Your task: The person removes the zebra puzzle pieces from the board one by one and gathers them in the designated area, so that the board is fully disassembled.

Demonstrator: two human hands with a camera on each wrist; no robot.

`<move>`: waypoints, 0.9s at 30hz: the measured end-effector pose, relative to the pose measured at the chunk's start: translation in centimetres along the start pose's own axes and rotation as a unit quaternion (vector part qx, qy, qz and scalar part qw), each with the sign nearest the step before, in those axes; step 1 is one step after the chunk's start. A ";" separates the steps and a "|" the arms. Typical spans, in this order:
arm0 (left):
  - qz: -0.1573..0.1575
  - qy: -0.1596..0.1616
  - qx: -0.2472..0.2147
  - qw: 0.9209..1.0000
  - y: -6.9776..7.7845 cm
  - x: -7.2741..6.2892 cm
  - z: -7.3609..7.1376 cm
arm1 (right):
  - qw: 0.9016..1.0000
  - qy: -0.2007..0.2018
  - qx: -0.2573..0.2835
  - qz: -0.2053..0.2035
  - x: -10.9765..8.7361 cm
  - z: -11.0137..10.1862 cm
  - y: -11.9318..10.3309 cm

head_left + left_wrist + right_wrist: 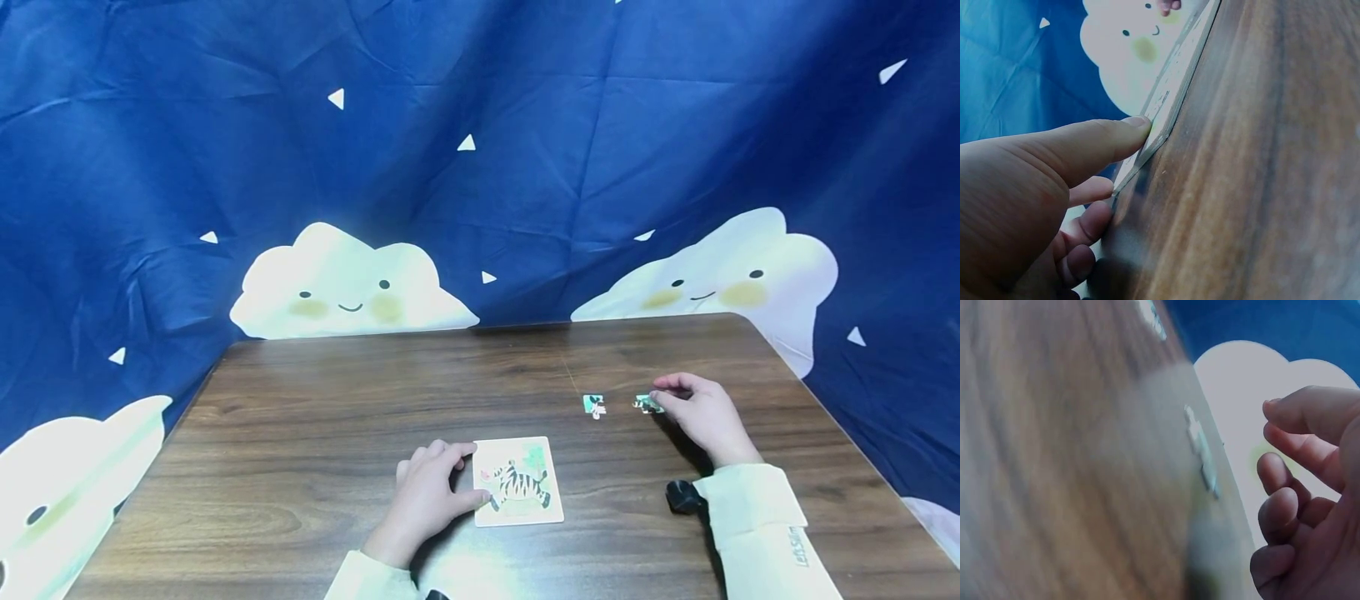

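Observation:
A square jigsaw puzzle board [517, 482] with a zebra picture lies flat on the table. My left hand [431, 490] rests at its left side. The left thumb [1125, 134] presses on the board's face near the edge, while the index finger touches the upper left corner. Farther back on the right, my right hand [701, 414] hovers beside a green and white puzzle piece [643, 403], its thumb and forefinger overlapping the piece in the head view. From the right wrist, a gap shows between these fingers and the piece [1202, 453]. Another puzzle piece [594, 405] lies to the left.
The brown wooden table [300, 433] reaches back to a blue cloth [525, 167] printed with white clouds and triangles. A black strap device [682, 497] sits at the right wrist, next to a pale sleeve [757, 508].

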State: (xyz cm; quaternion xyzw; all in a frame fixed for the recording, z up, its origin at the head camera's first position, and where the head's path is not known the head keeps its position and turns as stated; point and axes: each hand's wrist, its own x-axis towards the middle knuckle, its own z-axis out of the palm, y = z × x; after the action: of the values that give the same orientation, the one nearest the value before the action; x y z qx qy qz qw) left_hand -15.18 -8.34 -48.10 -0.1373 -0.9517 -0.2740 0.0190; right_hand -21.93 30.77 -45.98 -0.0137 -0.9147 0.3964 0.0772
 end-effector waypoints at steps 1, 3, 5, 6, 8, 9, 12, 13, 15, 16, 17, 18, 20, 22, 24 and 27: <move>0.000 0.000 0.001 1.000 0.0 0.0 0.0 | 1.000 0.002 0.007 -0.003 -0.1 0.1 -0.3; 0.000 0.000 0.002 1.000 0.0 0.0 0.1 | 1.000 0.003 0.019 -0.011 -0.1 0.2 -0.9; 0.000 -0.001 0.002 1.000 -0.1 0.0 0.1 | 1.000 0.005 0.019 -0.024 -0.2 0.3 -1.4; 0.000 -0.001 0.003 1.000 -0.1 0.0 0.1 | 0.999 0.005 0.018 -0.030 -0.2 0.4 -1.7; -0.001 -0.001 0.004 1.000 0.0 0.0 0.0 | 0.999 0.002 0.019 -0.043 -0.2 0.6 -2.1; -0.001 -0.002 0.004 1.000 0.0 0.0 0.0 | 0.999 0.000 0.019 -0.047 -0.2 0.7 -2.4; -0.001 -0.003 0.006 1.000 0.0 0.0 0.0 | 0.998 -0.006 0.017 -0.059 -0.3 1.0 -3.1; -0.001 -0.002 0.006 1.000 0.0 0.0 0.0 | 0.998 -0.007 0.016 -0.063 -0.4 1.1 -3.4; 0.000 -0.002 0.006 1.000 0.0 0.0 0.0 | 0.997 -0.009 0.012 -0.069 -0.4 1.4 -3.8; 0.000 -0.002 0.006 1.000 0.0 0.0 0.0 | 0.997 -0.011 0.010 -0.073 -0.5 1.5 -4.1; 0.000 -0.002 0.006 1.000 0.0 0.0 0.0 | 0.997 -0.011 0.009 -0.074 -0.5 1.7 -4.3; 0.001 -0.002 0.005 1.000 0.0 0.0 0.0 | 0.997 -0.012 0.008 -0.078 -0.6 1.9 -4.5; 0.001 -0.003 0.004 1.000 -0.1 0.0 0.0 | 0.996 -0.015 0.009 -0.084 -0.7 2.3 -5.0; 0.002 -0.005 0.003 1.000 -0.1 0.1 0.0 | 0.996 -0.019 0.011 -0.088 -0.9 2.8 -5.4; 0.001 -0.007 0.003 1.000 -0.1 0.1 0.0 | 0.995 -0.026 0.013 -0.094 -1.1 3.3 -5.9; 0.000 -0.010 0.003 1.000 -0.1 0.1 0.0 | 0.994 -0.037 0.014 -0.102 -1.4 4.1 -6.4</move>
State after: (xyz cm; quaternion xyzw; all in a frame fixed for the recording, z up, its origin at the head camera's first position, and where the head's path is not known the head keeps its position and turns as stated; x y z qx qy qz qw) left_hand -15.33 -8.38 -48.17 -0.1403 -0.9526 -0.2696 0.0097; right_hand -20.97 23.30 -44.26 0.0954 -0.9079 0.3995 0.0835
